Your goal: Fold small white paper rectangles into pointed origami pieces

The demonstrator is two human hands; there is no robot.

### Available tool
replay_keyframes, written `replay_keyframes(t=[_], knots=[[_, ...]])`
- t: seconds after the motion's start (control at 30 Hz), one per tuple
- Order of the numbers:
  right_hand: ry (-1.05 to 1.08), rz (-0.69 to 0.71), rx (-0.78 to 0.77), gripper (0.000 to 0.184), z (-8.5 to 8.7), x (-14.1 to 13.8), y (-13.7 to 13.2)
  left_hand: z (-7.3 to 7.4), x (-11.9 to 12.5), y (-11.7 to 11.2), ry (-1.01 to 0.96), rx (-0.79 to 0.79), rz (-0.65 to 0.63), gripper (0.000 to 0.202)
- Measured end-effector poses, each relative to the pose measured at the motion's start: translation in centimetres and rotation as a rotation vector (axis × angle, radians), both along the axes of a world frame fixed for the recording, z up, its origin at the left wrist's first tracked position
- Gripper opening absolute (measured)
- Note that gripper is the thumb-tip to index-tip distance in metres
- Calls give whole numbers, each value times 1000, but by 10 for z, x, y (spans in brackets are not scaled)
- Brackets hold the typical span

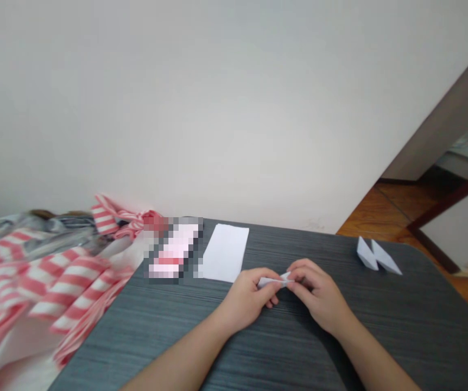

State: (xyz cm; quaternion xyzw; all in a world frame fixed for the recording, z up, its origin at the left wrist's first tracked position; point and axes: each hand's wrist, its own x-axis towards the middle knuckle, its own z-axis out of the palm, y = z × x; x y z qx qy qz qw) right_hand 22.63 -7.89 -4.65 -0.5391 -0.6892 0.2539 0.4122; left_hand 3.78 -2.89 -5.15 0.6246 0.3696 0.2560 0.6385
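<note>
A small folded piece of white paper (277,281) is pinched between my two hands, just above the dark tabletop. My left hand (248,296) is closed on its left end, thumb in front and fingers behind. My right hand (317,293) grips the right end between thumb and fingertips. Fingers cover much of the paper, so its full shape is hidden. Beyond my left hand lies a flat sheet of white paper (226,252). Toward the right side of the table stand two pointed folded paper pieces (367,255), side by side.
The dark wood-grain table (169,320) backs onto a pale wall (234,108). A pixelated pink-and-white object (177,250) lies left of the sheet. Red-and-white striped cloth (67,282) is heaped beyond the table's left edge. Wooden floor (368,212) shows at the right.
</note>
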Motion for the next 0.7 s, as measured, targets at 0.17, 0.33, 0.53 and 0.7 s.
replay_keyframes(t=[0.17,0.33,0.53,0.7], knots=[[-14,-6,18,17,2,0,0,0,0,0,8,-4,-1,31],[-34,-2,13,20,4,0,0,0,0,0,6,-11,-11,32],[-12,-19,15,14,-1,1,0,-2,0,1,-28,-17,-1,33],[19,-9,-1,12,1,0,0,-2,0,1,-27,-4,2,32]])
